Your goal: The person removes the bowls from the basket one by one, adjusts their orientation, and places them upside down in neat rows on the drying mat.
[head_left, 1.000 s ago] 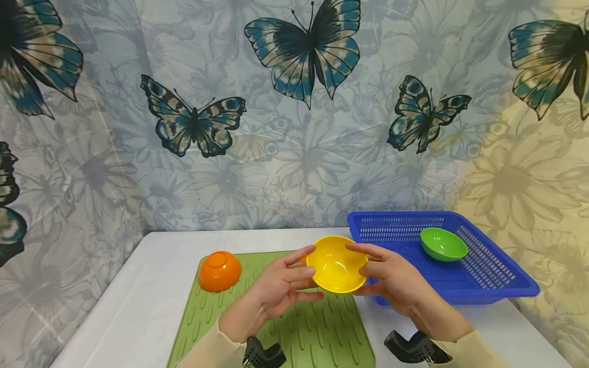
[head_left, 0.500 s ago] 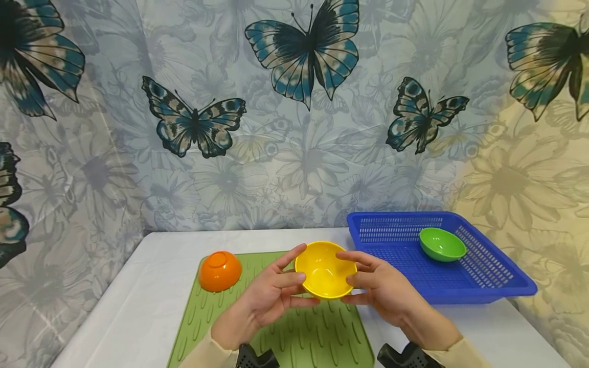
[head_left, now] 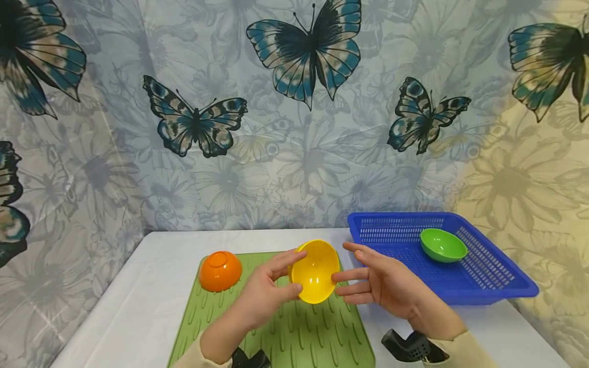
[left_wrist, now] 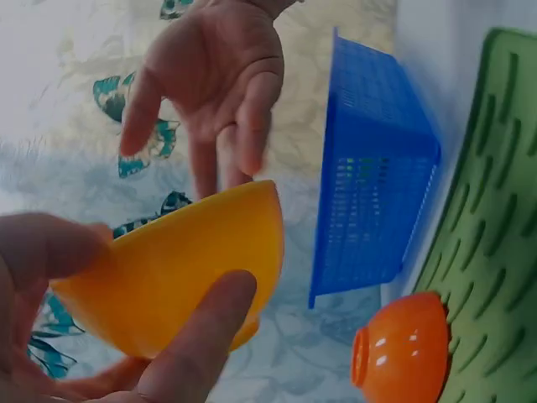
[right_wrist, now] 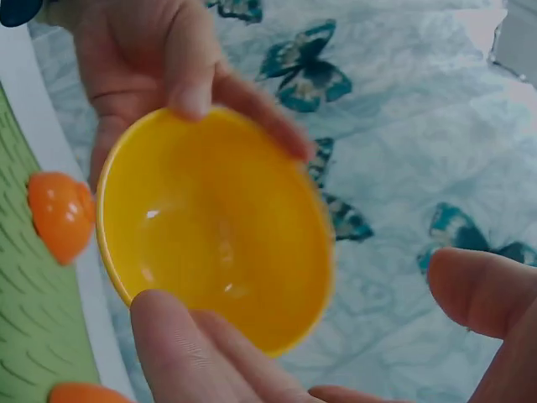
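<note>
Holding the yellow bowl up above the green mat, our left hand had its thumb and fingers curled about the bowl's wall, while our right hand, toward the mat's right side, had its fingers straight and spread, grasping nothing. Its fingertips came up to the bowl's rim, but we could not tell whether they touched. The bowl was tilted, its mouth toward us. We judged the step in hand to be handling the lifted bowl between two hands, with the left bearing it; the next move seemed to call for a steady left grip while the right either took hold of the rim or drew clear. The mat behind the bowl was hidden from us. Near the mat's far left corner, the orange bowl lay upside down; an orange shape was cut off at the bottom of the right wrist view, and we could not make out what it was. Right of the mat stood the blue basket, its near left corner covered by our right hand, with the green bowl inside. Beyond the mat hung the butterfly cloth, its outermost butterflies cropped.
</note>
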Action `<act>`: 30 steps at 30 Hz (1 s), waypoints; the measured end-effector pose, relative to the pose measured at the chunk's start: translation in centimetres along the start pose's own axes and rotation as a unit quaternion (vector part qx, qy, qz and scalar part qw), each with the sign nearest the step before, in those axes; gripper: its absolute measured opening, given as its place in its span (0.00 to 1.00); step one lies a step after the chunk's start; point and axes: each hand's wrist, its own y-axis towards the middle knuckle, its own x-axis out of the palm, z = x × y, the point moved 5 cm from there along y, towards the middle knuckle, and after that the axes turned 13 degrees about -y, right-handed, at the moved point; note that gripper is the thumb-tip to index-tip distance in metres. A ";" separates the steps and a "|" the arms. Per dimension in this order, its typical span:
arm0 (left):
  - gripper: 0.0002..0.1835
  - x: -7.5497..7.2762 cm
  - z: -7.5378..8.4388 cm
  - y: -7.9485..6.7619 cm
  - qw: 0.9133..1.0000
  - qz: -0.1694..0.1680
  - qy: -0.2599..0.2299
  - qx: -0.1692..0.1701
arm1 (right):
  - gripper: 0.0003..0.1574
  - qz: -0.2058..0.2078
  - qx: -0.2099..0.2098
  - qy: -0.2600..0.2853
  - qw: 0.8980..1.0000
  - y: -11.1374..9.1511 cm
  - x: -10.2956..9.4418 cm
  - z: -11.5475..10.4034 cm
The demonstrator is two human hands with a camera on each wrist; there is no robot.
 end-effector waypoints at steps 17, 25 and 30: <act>0.32 4.5 2.2 -3.9 0.695 -0.257 0.589 0.322 | 0.48 -0.160 0.101 0.046 0.981 1.3 1.3 3.6; 0.15 6.6 1.5 -4.7 0.541 -0.314 0.700 0.344 | 0.33 -0.197 0.103 -0.034 0.974 1.5 1.5 4.0; 0.12 7.1 1.2 -4.7 0.501 -0.318 0.723 0.355 | 0.26 -0.193 0.100 -0.054 0.975 1.6 1.5 3.9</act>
